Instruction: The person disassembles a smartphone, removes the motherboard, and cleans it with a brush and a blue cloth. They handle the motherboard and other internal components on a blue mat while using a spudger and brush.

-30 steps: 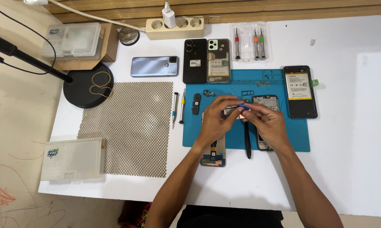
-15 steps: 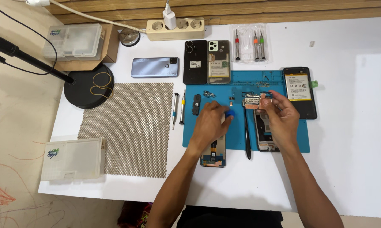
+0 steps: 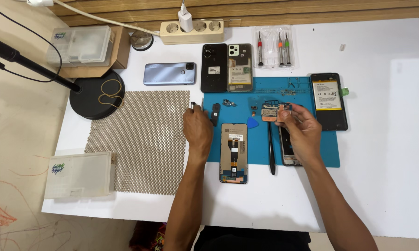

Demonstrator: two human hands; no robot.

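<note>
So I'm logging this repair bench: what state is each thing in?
Opened phone frame: flat on the blue mat, insides showing.
Small circuit board: pinched in the right hand.
Slim screwdriver: under the left hand.
Black battery: lying loose.
Beige power strip: one plug in.

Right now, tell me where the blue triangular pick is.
In the head view, the blue triangular pick lies on the blue mat, just right of the opened phone screen and left of the black spudger, between both hands.
</note>
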